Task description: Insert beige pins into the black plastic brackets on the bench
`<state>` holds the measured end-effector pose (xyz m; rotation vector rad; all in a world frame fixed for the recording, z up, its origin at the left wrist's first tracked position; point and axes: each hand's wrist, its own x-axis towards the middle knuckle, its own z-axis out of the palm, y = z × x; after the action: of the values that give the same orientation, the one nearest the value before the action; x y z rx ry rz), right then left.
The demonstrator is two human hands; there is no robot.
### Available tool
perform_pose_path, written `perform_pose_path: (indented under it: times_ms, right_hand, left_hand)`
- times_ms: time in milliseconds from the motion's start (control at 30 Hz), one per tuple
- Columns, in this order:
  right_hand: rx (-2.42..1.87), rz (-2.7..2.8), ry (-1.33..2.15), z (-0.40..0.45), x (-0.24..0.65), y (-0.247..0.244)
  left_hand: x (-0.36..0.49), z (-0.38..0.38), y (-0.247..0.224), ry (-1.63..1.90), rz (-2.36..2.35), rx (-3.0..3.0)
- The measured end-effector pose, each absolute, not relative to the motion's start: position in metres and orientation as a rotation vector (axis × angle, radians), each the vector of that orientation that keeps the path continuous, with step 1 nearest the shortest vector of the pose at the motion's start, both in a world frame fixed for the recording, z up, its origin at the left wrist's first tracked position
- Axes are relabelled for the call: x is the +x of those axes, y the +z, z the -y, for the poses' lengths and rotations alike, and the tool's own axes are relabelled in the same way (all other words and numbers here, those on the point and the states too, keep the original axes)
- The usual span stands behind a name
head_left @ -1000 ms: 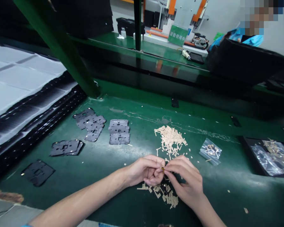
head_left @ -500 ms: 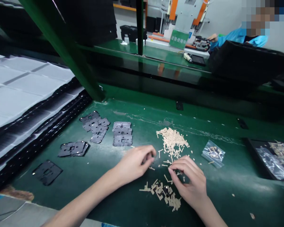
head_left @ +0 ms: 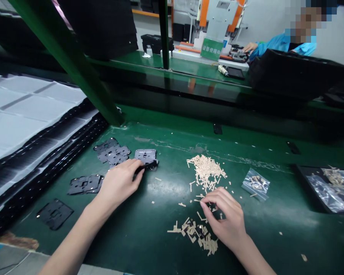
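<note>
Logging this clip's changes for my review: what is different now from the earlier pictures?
The left hand has parted from the right hand and moved left to the column of dark plates; its fingers have taken hold of a dark slotted plate, now tilted. The right hand stayed beside the pale strips; whether it grips anything is unclear. The zip bag stayed put.

Just bare skin on show here — left hand [head_left: 122, 181] and right hand [head_left: 226, 214] both ungloved, wrists [head_left: 96, 206] uncovered too. Fingers look pretty slim, kinda tapered. Left forearm [head_left: 74, 238] and right forearm [head_left: 256, 254] are bare as far as you can see, slim at the wrist and getting wider — smooth outlines, both cut off by the bottom edge.
</note>
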<state>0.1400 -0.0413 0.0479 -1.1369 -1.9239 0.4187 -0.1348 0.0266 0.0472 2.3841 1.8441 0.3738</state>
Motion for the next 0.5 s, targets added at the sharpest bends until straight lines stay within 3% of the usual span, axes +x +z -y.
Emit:
perform_pose_path:
  times_ms: [167,500]
  right_hand:
    - [-1.144,1.825,0.549,0.042,0.140,0.051]
    - [-1.250,1.465,1.046,0.043,0.140,0.057]
  left_hand:
    - [-0.106,-0.021,0.061,0.856,-1.501,1.683]
    - [-0.023,-0.001,0.043,0.752,-0.920,1.063]
